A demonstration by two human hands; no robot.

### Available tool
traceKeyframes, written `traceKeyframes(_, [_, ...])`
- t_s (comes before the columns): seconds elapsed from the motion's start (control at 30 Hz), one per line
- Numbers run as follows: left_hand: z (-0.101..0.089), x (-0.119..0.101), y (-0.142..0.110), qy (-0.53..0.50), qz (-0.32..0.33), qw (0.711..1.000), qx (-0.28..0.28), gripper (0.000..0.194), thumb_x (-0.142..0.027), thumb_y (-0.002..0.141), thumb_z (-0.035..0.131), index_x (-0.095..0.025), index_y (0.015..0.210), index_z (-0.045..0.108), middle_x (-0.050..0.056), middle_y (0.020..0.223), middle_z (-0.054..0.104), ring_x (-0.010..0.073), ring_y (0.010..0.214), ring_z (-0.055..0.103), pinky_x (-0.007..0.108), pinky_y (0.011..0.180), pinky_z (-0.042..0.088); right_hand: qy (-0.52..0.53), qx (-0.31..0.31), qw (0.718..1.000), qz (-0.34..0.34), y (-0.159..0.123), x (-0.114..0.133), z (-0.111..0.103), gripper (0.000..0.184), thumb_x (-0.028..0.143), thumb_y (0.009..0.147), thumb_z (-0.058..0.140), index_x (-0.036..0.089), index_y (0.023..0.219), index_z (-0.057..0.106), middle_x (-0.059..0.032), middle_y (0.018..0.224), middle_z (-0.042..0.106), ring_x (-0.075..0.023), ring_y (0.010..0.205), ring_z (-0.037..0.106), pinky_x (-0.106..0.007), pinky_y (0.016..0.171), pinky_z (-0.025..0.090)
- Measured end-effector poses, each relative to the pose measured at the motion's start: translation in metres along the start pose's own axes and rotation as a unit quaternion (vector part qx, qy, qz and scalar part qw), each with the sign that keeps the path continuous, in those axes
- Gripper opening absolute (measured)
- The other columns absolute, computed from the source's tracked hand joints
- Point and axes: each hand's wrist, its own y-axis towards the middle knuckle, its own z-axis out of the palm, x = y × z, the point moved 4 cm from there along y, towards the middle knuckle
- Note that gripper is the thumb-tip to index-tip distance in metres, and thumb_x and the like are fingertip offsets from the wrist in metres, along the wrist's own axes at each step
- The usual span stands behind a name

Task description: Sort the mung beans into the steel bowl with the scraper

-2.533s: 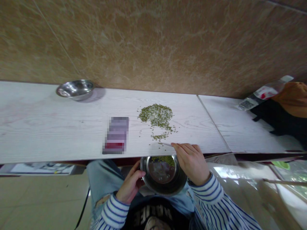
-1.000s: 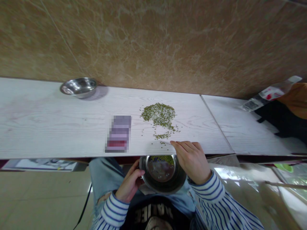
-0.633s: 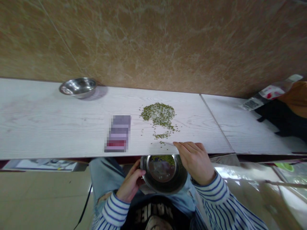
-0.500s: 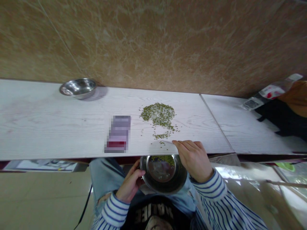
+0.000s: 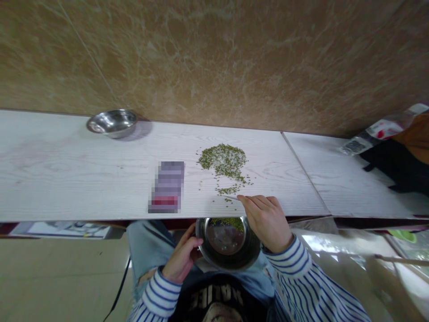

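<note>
My left hand [image 5: 183, 256] grips the rim of a steel bowl [image 5: 251, 250], held just below the front edge of the table. Small green beans [image 5: 229, 222] lie inside along its far side. Over the table edge, my right hand [image 5: 266, 221] pinches a thin, pale, pointed tool [image 5: 230, 197], whose exact kind is too fine to make out. Its tip touches or hovers by a few loose beans near the edge. Beyond it spreads a patch of green mung beans [image 5: 223, 158] on the white tabletop [image 5: 167, 143].
A second steel bowl [image 5: 113, 124] stands at the back left by the wall. A blurred-out phone-like slab [image 5: 167, 187] lies left of the beans. At the far right are a plastic bottle [image 5: 378, 130] and a black item [image 5: 398, 163].
My right hand has shifted slightly left, along with the tool's tip. The view has moved a little; the left hand and its bowl stay in place.
</note>
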Motion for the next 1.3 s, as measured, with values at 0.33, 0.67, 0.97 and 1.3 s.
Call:
traceKeyframes(0.33, [-0.005,-0.003,0.000,-0.007,0.014,1.000,0.006,0.037,-0.011,0.067,0.057,-0.023,0.102,0.061,-0.001,0.084,0.065,0.0141,0.077,0.056,0.026,0.067,0.047,0.001,-0.006,1.000,-0.021,0.013,0.008,0.002,0.029,0.017,0.090,0.046,0.020,0.117,0.056,-0.0043,0.098,0.067,-0.0165,0.089,0.056,-0.032,0.074,0.030])
traceKeyframes(0.67, [-0.010,-0.006,-0.002,-0.006,0.020,1.000,0.002,0.038,-0.013,0.067,0.058,-0.024,0.103,0.061,-0.002,0.078,0.064,0.0144,0.071,0.055,0.028,0.065,0.046,-0.002,-0.007,0.999,-0.038,0.018,0.017,0.006,0.027,0.016,0.088,0.047,0.020,0.114,0.057,-0.0042,0.097,0.068,-0.0158,0.089,0.056,-0.031,0.075,0.030])
traceKeyframes(0.97, [-0.015,-0.011,-0.007,-0.009,0.027,1.000,-0.010,0.035,-0.013,0.067,0.058,-0.025,0.099,0.062,-0.004,0.077,0.064,0.0142,0.072,0.056,0.027,0.065,0.045,0.005,0.007,0.996,-0.087,0.049,0.038,-0.001,0.023,0.014,0.090,0.042,0.017,0.106,0.058,-0.0045,0.093,0.068,-0.0139,0.083,0.059,-0.030,0.074,0.030])
traceKeyframes(1.3, [-0.022,-0.015,-0.010,-0.028,0.042,0.999,-0.011,0.036,-0.012,0.067,0.056,-0.023,0.101,0.060,-0.001,0.078,0.065,0.0159,0.074,0.058,0.029,0.066,0.046,-0.059,0.042,0.990,-0.120,0.117,0.051,0.016,0.023,0.017,0.091,0.039,0.020,0.102,0.059,-0.0034,0.083,0.067,-0.0157,0.079,0.057,-0.031,0.070,0.026])
